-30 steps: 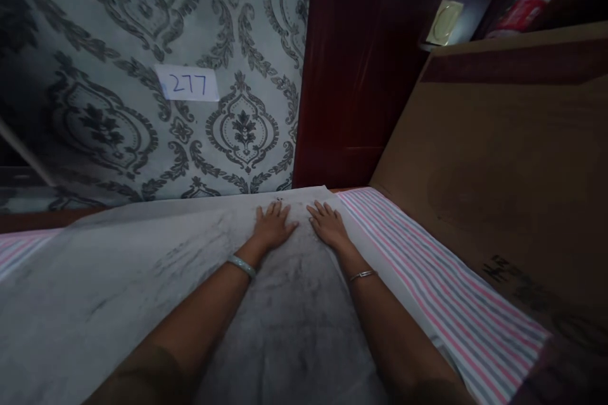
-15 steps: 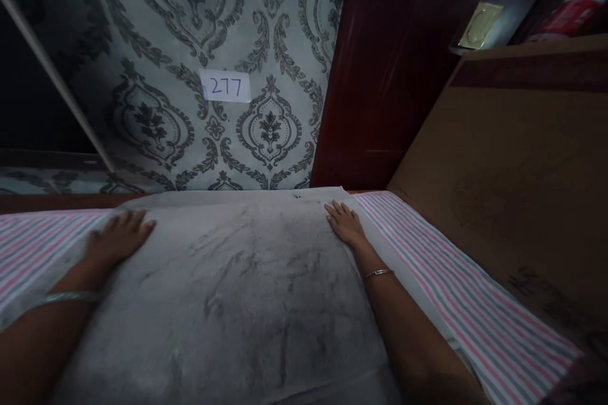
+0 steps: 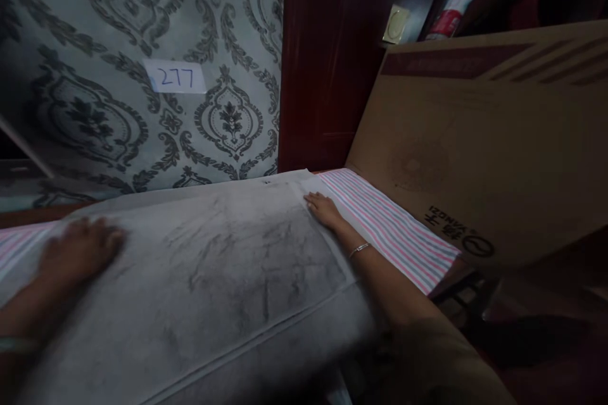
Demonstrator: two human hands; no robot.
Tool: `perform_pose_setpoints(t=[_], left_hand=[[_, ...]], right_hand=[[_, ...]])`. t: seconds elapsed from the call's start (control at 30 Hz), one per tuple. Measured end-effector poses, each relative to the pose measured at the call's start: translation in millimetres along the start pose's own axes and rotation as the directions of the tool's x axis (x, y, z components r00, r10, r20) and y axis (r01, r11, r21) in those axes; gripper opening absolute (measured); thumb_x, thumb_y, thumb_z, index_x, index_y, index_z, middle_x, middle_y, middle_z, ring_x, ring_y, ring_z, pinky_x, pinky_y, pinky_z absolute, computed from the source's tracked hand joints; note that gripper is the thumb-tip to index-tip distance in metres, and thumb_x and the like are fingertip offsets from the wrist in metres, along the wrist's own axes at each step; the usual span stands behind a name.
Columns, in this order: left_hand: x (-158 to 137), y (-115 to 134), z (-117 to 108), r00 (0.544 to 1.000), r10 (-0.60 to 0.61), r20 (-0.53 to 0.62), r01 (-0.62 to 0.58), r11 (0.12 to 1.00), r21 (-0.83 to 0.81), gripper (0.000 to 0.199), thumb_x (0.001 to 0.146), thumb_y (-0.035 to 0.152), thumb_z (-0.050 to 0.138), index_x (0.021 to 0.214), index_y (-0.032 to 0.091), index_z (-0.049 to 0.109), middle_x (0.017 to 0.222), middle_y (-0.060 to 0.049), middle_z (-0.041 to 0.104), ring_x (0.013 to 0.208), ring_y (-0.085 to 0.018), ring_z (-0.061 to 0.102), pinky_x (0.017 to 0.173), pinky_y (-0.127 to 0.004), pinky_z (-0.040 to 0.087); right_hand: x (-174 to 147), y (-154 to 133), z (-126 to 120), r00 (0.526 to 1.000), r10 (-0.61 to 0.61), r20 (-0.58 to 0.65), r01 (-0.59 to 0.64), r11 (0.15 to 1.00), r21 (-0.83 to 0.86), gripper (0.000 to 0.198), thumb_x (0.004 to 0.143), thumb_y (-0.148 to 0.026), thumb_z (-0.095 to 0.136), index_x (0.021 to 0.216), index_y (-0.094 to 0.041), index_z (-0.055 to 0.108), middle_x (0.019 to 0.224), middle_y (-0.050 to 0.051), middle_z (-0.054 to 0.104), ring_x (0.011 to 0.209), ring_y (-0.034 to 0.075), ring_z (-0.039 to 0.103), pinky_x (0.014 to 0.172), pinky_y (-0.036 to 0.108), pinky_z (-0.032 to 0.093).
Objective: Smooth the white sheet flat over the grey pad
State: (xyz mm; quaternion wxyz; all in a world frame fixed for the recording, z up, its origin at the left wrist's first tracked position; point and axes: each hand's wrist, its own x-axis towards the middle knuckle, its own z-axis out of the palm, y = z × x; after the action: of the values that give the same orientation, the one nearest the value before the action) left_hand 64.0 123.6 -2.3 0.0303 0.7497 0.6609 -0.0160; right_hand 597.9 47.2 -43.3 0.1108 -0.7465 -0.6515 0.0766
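Observation:
A large grey-white cloth (image 3: 228, 247) with dark smudges lies spread before me, its front part hanging over the edge. My right hand (image 3: 323, 209) rests flat near its far right corner, fingers stretched out, with a thin bracelet on the wrist. On the left side, my left hand (image 3: 83, 250) is smeared by motion, but its fingers look spread on or just above the cloth. Neither hand grips anything that I can see. Under the cloth, a striped pink, white and grey cloth (image 3: 394, 221) shows at the right and at the far left.
A big cardboard box (image 3: 475, 139) stands along the right side. Behind it are a bottle with a red label (image 3: 451, 12) and a yellowish wall switch (image 3: 396, 24). Patterned wallpaper (image 3: 228, 120) bears a paper marked 277 (image 3: 175, 77). A dark red panel (image 3: 323, 76) adjoins it.
My view has turned to the right, so more of the box and the cloth's hanging front fold shows. Both hands stay at the cloth's sides; the left is now blurred.

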Motion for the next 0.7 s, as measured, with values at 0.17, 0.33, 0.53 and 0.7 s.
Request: perform_pose_setpoints(t=[0.17,0.33,0.53,0.7], left_hand=[[-8.0,167.0,1.8,0.95,0.311,-0.003,-0.311,0.95,0.041,0.069,0.096,0.049,0.027,0.154,0.013,0.038,0.169,-0.015,0.027,0.158,-0.025,0.021,0.126,-0.044,0.02],[-10.5,320.5,26.0,0.846,0.533,0.009,-0.532,0.845,-0.047,0.069,0.1,0.047,0.034,0.162,0.017,0.028,0.172,-0.012,0.018,0.159,-0.026,0.017,0.128,-0.048,0.015],[-20.1,373.5,51.5,0.873,0.486,-0.028,-0.486,0.867,-0.109,0.07,0.099,0.06,0.032,0.161,0.027,0.033,0.172,-0.01,0.018,0.159,-0.037,0.011,0.125,-0.066,0.011],[-28.8,304.8,51.3,0.948,0.317,-0.042,-0.32,0.943,-0.094,0.073,0.097,0.069,0.029,0.16,0.032,0.035,0.172,-0.007,0.021,0.158,-0.041,0.011,0.125,-0.067,0.013]], right_hand=[[-31.5,-2.0,10.3,0.999,0.035,-0.012,-0.036,0.999,-0.03,0.053,0.107,-0.032,0.031,0.159,-0.027,0.039,0.17,0.004,0.027,0.157,0.026,0.021,0.125,0.05,0.019],[-38.0,-6.6,12.0,0.999,0.048,-0.025,-0.05,0.997,-0.06,0.054,0.107,-0.036,0.029,0.16,-0.028,0.036,0.171,0.002,0.024,0.158,0.025,0.021,0.126,0.051,0.019],[-38.1,-2.3,15.0,0.999,0.024,-0.042,-0.027,0.997,-0.075,0.054,0.107,-0.037,0.029,0.16,-0.03,0.036,0.171,0.002,0.026,0.157,0.025,0.022,0.125,0.051,0.021],[-38.0,0.0,20.9,0.998,0.027,-0.051,-0.032,0.996,-0.088,0.054,0.107,-0.036,0.028,0.16,-0.029,0.037,0.17,0.003,0.028,0.157,0.026,0.023,0.124,0.051,0.022]])
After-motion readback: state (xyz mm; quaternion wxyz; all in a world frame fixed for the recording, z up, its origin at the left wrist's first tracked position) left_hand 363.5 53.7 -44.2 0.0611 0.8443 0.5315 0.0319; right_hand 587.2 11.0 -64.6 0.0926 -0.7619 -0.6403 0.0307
